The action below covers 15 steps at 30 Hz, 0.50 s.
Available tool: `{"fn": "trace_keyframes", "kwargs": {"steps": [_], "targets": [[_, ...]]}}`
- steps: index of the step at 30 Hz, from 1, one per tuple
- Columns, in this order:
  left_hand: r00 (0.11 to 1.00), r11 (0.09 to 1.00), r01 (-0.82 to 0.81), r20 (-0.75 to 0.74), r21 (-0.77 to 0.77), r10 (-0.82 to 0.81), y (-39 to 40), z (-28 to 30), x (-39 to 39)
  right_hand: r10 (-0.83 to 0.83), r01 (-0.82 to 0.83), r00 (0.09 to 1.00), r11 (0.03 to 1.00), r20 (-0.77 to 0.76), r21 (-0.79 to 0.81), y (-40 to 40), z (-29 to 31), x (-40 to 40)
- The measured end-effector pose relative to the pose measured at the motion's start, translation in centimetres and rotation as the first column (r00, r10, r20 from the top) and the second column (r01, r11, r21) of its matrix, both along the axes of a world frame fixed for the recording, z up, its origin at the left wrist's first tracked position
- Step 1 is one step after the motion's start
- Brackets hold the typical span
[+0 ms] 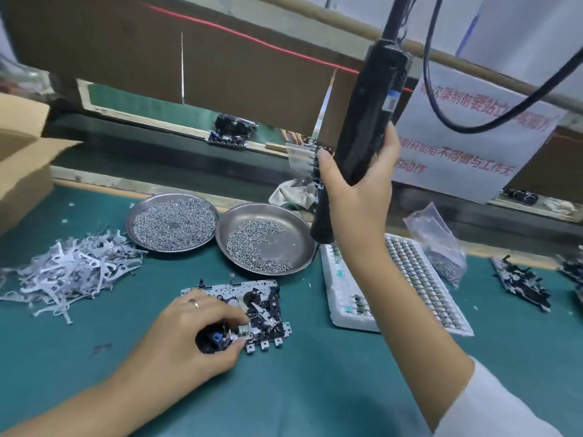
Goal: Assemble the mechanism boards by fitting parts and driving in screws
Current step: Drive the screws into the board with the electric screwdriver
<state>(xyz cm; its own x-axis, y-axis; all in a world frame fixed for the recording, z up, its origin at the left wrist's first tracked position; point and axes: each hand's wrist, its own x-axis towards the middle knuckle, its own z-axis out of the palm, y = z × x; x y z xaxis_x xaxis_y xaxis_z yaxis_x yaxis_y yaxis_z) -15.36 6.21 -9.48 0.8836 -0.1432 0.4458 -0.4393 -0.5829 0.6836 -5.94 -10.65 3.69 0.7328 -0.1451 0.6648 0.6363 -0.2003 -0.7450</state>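
A metal mechanism board (252,305) with black and silver parts lies flat on the green mat in front of me. My left hand (186,332) grips the board's near left corner, fingers curled over a black part with a blue piece. My right hand (356,187) grips a black electric screwdriver (366,121) that hangs from a cable overhead; its tip points down over the right steel dish (296,228) of screws, well above the board.
A second steel dish (172,222) of screws sits left of the first. A heap of thin metal levers (69,269) lies at the far left. A white tray (407,279) of small parts, a plastic bag (438,244) and more boards (520,282) lie right. A cardboard box (22,152) stands far left.
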Motion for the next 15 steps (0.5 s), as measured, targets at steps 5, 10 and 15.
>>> {"fn": "trace_keyframes", "kwargs": {"steps": [5, 10, 15], "targets": [[1.000, 1.000, -0.011, -0.017, -0.028, 0.011, 0.0, 0.0, -0.1, 0.179, -0.159, 0.981, 0.964, -0.078, 0.213, 2.0, -1.5, -1.6], [0.999, 0.999, -0.036, -0.023, -0.023, 0.036, -0.1, 0.0, -0.2, 0.400, -0.370, 0.916, 0.877, -0.039, 0.307, 3.7, -3.4, -4.2], [0.999, 0.999, -0.042, 0.024, -0.008, 0.042, -0.2, 0.4, -0.3, 0.503, -0.468, 0.865, 0.804, 0.001, 0.368, 4.9, -4.4, -5.4]]}}
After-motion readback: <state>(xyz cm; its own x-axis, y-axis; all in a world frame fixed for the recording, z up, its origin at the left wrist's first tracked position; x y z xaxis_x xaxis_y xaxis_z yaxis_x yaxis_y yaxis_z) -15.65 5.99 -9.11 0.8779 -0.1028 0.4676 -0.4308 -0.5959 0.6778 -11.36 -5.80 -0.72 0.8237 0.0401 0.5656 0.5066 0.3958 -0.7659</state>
